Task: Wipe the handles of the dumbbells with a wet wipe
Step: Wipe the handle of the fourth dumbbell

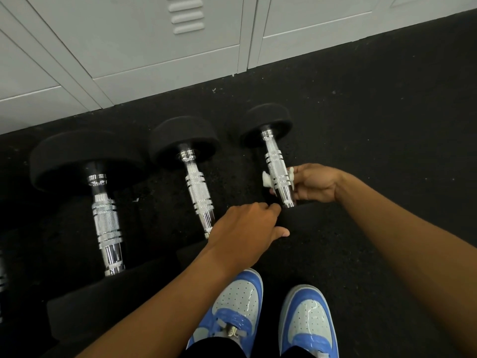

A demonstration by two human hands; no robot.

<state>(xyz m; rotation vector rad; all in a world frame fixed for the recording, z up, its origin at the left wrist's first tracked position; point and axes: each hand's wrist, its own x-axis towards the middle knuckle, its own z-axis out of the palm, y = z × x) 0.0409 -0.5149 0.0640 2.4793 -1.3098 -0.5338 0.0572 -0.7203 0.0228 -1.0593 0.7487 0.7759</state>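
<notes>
Far left edge: sliver of another chrome handle (2, 275), mostly cut off. Left of frame: largest dumbbell (103, 202) lying on black rubber floor (361, 125), handle running toward bottom of frame, near head low in frame, untouched. Centre: second dumbbell (196, 187), parallel, just beside first, lined up in a row, likely for working along one by one. Lower centre: left hand (245, 228) resting on near black head of third dumbbell, fingers (268, 206) curled loosely over its edge, thumb out flat, no clear grip; probably steadying against rolling while handle gets rubbed. Right of centre: third, smallest dumbbell (277, 166), far head toward lockers. Wet wipe (267, 179) wrapped under and around knurled lower part of handle, white bits showing both sides of bar. Right hand (317, 182) reaching in from right, fingers pinching wipe around handle, fingertips hidden behind bar. Wrapping gives contact all round the bar in one stroke. Judged step: wiping third handle; state of other two handles unclear from sheen. Upper frame: grey lockers (154, 47) against floor edge. Bottom: blue and white shoes (271, 319), standing just behind row.
</notes>
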